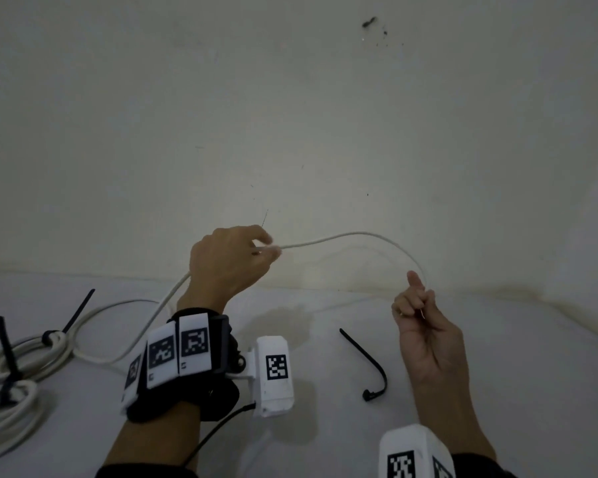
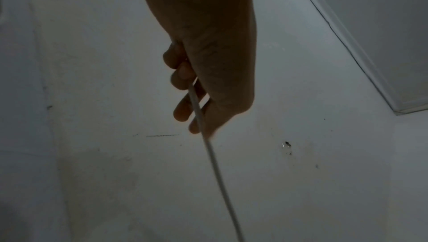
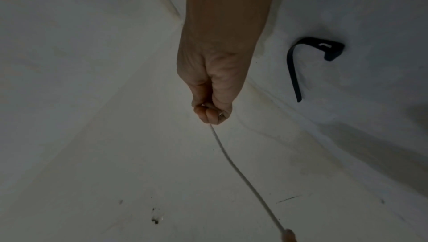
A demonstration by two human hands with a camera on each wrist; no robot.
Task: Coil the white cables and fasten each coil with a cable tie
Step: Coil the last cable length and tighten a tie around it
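A loose white cable (image 1: 356,235) arcs in the air between my two hands, above the white surface. My left hand (image 1: 228,260) is raised and pinches the cable (image 2: 201,123) between thumb and fingers; the cable trails from it down to the left. My right hand (image 1: 418,305) grips the cable's end (image 3: 222,150) in a closed fist with the thumb up. A loose black cable tie (image 1: 366,363) lies bent on the surface between the hands, also seen as a hooked tie (image 3: 298,66) in the right wrist view. Two white coils (image 1: 14,370) lie at the far left, each bound by a black tie (image 1: 9,353).
A pale wall (image 1: 290,115) rises close behind the white cloth-covered surface (image 1: 325,426). The cloth is wrinkled near the wall on the right. Wrist camera mounts with printed markers (image 1: 275,369) sit on both forearms.
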